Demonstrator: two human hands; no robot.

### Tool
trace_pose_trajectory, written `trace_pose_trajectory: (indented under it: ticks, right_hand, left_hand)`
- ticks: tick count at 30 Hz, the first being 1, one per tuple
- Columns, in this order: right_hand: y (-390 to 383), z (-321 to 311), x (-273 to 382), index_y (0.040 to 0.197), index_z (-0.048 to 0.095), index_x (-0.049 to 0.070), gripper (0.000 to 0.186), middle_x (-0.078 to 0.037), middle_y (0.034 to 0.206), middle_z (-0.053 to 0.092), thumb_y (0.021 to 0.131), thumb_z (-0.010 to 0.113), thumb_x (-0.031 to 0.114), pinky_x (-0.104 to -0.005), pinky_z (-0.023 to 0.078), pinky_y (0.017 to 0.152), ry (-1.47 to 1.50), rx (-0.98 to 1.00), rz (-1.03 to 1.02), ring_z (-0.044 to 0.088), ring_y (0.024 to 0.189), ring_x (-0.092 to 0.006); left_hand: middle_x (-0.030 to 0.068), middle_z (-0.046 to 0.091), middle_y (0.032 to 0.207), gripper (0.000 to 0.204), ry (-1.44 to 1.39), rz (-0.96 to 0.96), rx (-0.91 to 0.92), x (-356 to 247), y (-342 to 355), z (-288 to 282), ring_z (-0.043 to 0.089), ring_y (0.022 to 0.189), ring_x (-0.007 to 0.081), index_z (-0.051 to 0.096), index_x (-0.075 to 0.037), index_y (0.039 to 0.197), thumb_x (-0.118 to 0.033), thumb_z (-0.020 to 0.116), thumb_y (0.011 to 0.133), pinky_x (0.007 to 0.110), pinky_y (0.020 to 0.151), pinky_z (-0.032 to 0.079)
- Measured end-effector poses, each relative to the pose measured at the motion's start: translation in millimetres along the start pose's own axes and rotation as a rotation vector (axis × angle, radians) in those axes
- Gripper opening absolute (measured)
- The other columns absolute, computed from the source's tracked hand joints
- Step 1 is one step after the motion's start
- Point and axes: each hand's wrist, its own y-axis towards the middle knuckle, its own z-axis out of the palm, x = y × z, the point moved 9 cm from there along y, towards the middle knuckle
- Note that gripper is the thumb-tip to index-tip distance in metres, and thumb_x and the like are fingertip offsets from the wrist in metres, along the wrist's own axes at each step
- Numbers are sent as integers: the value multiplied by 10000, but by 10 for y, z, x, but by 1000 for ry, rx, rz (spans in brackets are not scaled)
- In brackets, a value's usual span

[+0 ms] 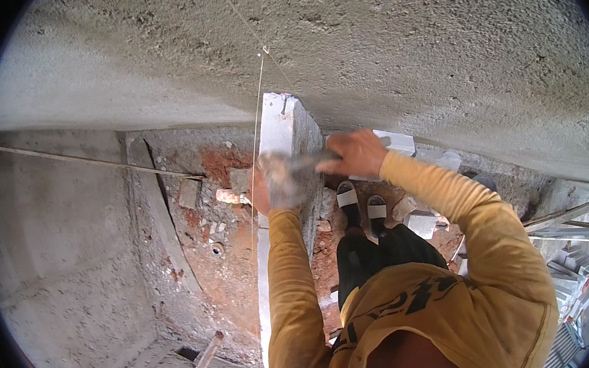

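My right hand [358, 152] is closed round the handle of a dark tool [313, 159], held across a narrow white block wall [272, 123]. The tool's far end is a grey blur over the block, so its shape is unclear. My left hand [261, 192] is at the block's left side beside that blur; its fingers are hidden or smeared. A thin string [258, 117] runs down along the block's left edge, and a small metal piece [283, 104] sits at the block's top.
A rough rendered wall [436, 45] rises beyond the block. Rubble and red soil [219, 159] lie below left, with a plank [172, 223] and poles [82, 158]. White block offcuts [421, 225] lie near my sandalled feet. Metal lengths and stacked pieces [576, 278] are at the right.
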Motion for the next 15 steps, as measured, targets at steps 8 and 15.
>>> trace_pose_trajectory:
  ticks: [8,15]
  right_hand:
    - [-27,114,-25,813,624,28,613,-216,716,645,856,488,624,-495,500,640,62,110,25,642,695,-389]
    - [47,-130,-209,820,622,52,613,-189,715,645,843,478,647,-501,488,635,-19,-94,159,632,687,-397]
  left_hand:
    - [169,647,983,379,461,202,21,-351,-50,-160,619,900,372,628,-51,1018,-381,481,905,471,790,475]
    - [163,632,1074,386,575,-64,189,-62,-39,-55,609,967,365,579,-56,1121,-361,482,905,478,820,460]
